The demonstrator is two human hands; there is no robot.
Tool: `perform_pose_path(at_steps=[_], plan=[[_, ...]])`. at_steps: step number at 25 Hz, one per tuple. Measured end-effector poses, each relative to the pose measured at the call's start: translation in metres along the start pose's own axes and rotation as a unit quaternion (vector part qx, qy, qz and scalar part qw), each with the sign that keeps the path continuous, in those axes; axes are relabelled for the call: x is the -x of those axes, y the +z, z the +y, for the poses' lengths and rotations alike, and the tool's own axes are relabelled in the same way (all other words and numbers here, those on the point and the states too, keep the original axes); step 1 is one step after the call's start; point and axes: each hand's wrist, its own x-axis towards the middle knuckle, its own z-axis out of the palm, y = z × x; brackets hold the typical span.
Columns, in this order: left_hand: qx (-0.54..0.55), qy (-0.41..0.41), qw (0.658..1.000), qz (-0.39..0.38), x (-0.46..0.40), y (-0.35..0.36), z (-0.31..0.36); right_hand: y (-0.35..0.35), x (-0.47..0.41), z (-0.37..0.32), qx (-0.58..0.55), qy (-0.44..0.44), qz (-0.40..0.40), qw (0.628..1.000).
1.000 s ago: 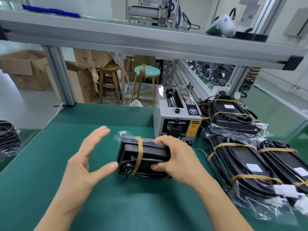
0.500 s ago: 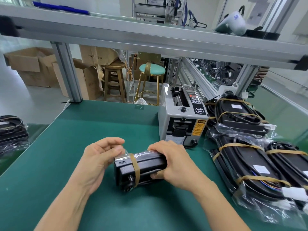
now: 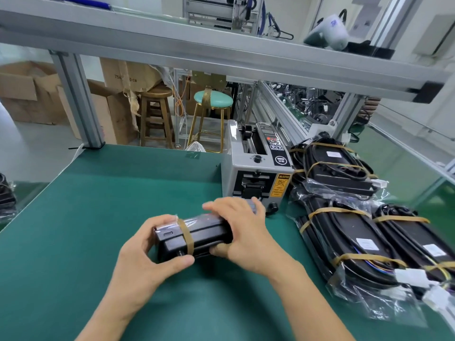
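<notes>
I hold a bagged black box low at the green table's middle, long axis running nine to three o'clock, left hand clamping its nine o'clock end, right hand wrapping the three o'clock end.

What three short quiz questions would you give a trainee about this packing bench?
1. True or false: the left hand and the right hand both grip the bagged black unit.
2. What goes around that unit near its left end? A) tan rubber band B) blue tape C) metal clip
3. Fill in: the other bagged units lie on the person's ___ side.
Key: 1 true; 2 A; 3 right.
</notes>
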Motion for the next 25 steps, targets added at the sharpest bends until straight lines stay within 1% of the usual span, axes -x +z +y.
perform_pose_path(at_steps=[1,2,3,4,5,6,7,8,9,11,14,18,21,22,23,24,25], plan=[[-0.004,0.002,1.000,0.022,0.000,0.002,-0.002,0.000,0.004,0.005,-0.032,0.006,0.014,0.999],[-0.007,0.002,0.999,0.040,0.000,0.003,-0.003,-0.002,0.008,0.011,-0.079,0.031,0.060,0.995],[-0.012,0.007,0.998,0.053,0.001,0.004,-0.005,-0.004,0.010,0.018,-0.138,0.079,0.142,0.977],[-0.019,0.013,0.998,0.062,0.002,0.006,-0.006,-0.008,0.009,0.026,-0.204,0.145,0.228,0.941],[-0.028,0.022,0.997,0.067,0.003,0.009,-0.005,-0.012,0.005,0.033,-0.263,0.211,0.297,0.893],[-0.038,0.031,0.996,0.070,0.005,0.013,-0.005,-0.015,-0.001,0.038,-0.310,0.262,0.337,0.850],[-0.047,0.039,0.995,0.075,0.008,0.016,-0.005,-0.016,-0.009,0.042,-0.347,0.293,0.355,0.817],[-0.051,0.041,0.995,0.082,0.009,0.018,-0.005,-0.018,-0.017,0.044,-0.381,0.310,0.358,0.794],[-0.048,0.038,0.994,0.088,0.011,0.019,-0.006,-0.018,-0.025,0.044,-0.402,0.321,0.359,0.779],[-0.049,0.036,0.993,0.098,0.012,0.020,-0.009,-0.016,-0.038,0.046,-0.420,0.344,0.362,0.757],[-0.062,0.039,0.993,0.092,0.014,0.020,-0.008,-0.014,-0.050,0.050,-0.426,0.378,0.378,0.730],[-0.057,0.041,0.993,0.091,0.015,0.022,-0.004,-0.010,-0.058,0.047,-0.453,0.390,0.403,0.693],[-0.055,0.039,0.993,0.095,0.016,0.023,-0.001,-0.019,-0.054,0.035,-0.514,0.401,0.395,0.647],[-0.053,0.036,0.993,0.096,0.017,0.023,0.000,-0.023,-0.047,0.027,-0.534,0.402,0.375,0.643],[-0.051,0.035,0.993,0.096,0.017,0.024,0.001,-0.025,-0.036,0.017,-0.542,0.392,0.346,0.658],[-0.052,0.036,0.993,0.099,0.017,0.024,0.002,-0.024,-0.024,0.004,-0.546,0.361,0.311,0.689],[-0.055,0.039,0.992,0.103,0.018,0.025,0.003,-0.019,-0.010,-0.011,-0.546,0.311,0.273,0.728]])
